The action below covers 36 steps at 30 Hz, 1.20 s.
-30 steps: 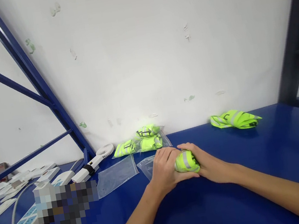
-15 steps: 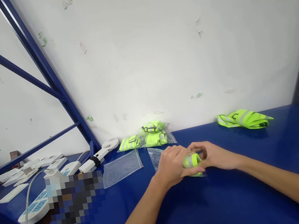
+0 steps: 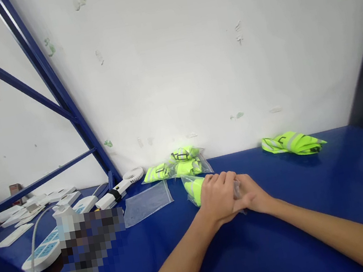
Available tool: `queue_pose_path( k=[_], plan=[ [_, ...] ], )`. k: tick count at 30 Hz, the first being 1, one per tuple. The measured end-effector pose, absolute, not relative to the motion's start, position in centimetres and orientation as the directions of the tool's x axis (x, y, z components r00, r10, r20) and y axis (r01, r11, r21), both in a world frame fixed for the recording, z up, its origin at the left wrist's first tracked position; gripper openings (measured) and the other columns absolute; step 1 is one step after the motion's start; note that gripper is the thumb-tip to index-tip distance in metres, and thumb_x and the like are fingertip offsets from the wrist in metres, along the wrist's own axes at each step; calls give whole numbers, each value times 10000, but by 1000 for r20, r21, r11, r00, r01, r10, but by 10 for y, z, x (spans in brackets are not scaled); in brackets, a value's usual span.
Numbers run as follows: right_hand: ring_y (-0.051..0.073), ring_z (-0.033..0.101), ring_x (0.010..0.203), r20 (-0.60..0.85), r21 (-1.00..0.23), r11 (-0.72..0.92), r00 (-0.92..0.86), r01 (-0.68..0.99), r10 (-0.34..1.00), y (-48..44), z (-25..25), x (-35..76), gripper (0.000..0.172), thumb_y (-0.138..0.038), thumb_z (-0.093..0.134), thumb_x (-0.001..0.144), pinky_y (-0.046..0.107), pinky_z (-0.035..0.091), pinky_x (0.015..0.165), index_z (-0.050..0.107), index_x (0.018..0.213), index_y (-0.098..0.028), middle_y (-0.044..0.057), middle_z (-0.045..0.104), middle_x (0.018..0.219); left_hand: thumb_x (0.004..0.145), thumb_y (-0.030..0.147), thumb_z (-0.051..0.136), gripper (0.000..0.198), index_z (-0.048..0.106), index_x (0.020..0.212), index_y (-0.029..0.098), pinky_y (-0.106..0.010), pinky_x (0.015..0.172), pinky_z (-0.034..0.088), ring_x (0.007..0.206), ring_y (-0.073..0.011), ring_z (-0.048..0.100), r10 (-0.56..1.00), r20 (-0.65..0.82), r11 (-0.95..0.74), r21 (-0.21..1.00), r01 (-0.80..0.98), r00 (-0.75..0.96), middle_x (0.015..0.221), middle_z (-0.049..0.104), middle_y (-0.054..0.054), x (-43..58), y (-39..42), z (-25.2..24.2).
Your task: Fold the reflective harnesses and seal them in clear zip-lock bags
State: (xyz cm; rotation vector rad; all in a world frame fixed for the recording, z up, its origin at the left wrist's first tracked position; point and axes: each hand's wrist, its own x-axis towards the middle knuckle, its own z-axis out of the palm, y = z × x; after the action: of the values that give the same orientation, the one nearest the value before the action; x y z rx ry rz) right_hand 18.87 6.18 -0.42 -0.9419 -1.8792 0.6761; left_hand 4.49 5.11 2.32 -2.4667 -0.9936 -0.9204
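A clear plastic bag with a neon yellow reflective vest (image 3: 195, 190) folded inside lies under my hands at mid-table. My left hand (image 3: 220, 197) is closed over the bag, its fingers wrapped across the top. Against it, my right hand (image 3: 254, 194) grips the bag's right end, where crumpled clear plastic shows; some of its fingers are hidden behind the left hand. Left of them a flat clear zip bag (image 3: 148, 203) rests on the blue table. Behind, several bagged yellow vests (image 3: 187, 167) are piled by the wall. One loose folded vest (image 3: 293, 143) lies at the back right.
On the left are a white power strip (image 3: 47, 249) with a plugged-in charger and cable, a white handheld fan (image 3: 133, 175) and several white boxes (image 3: 8, 213). A blue metal frame (image 3: 67, 99) rises there. The white wall (image 3: 169, 63) bounds the blue table (image 3: 289, 238) behind.
The vest has gone deeper into the bag and now shows at the bag's left end. My left hand has shifted right, closing over the bag against my right hand.
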Motion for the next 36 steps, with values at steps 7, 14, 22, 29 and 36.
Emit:
queue_pose_path(
  k=[7,14,22,29,36],
  plan=[
    [180,601,711,243,-967,251,-489,-50,838,65,-2,196,376,-485,524,884,337,498,752,651,754,-156,11,645,718,908,296,394,232,550,1049,197,-327,739,488,822,-203,657,529,614,-763,41,645,586,929,694,-44,14,49,43],
    [248,634,896,282,-955,293,-414,-38,866,51,4,189,445,-554,472,901,394,509,844,682,906,-162,47,689,860,961,260,358,192,543,945,208,-288,676,475,723,-182,644,591,666,-619,11,786,456,810,677,-32,17,59,44],
    [191,639,700,289,-943,325,-300,76,909,50,7,181,272,-430,676,778,314,517,681,674,834,-165,26,691,750,975,225,337,170,503,941,208,-268,624,434,707,-185,640,667,656,-471,4,882,353,797,672,-38,24,59,48],
    [173,656,672,101,-994,85,-310,-65,945,58,1,187,328,-447,775,669,311,543,690,689,752,-142,29,691,693,1002,278,247,259,490,986,190,-301,679,442,770,-217,649,797,512,-385,23,923,320,830,675,-65,31,61,49],
    [187,676,756,77,-996,56,-402,-65,913,61,0,194,347,-477,730,732,349,542,801,724,799,-137,48,721,759,1006,309,216,287,481,1042,207,-308,688,426,788,-229,656,836,451,-382,70,921,312,853,677,-65,31,66,50]
  ],
)
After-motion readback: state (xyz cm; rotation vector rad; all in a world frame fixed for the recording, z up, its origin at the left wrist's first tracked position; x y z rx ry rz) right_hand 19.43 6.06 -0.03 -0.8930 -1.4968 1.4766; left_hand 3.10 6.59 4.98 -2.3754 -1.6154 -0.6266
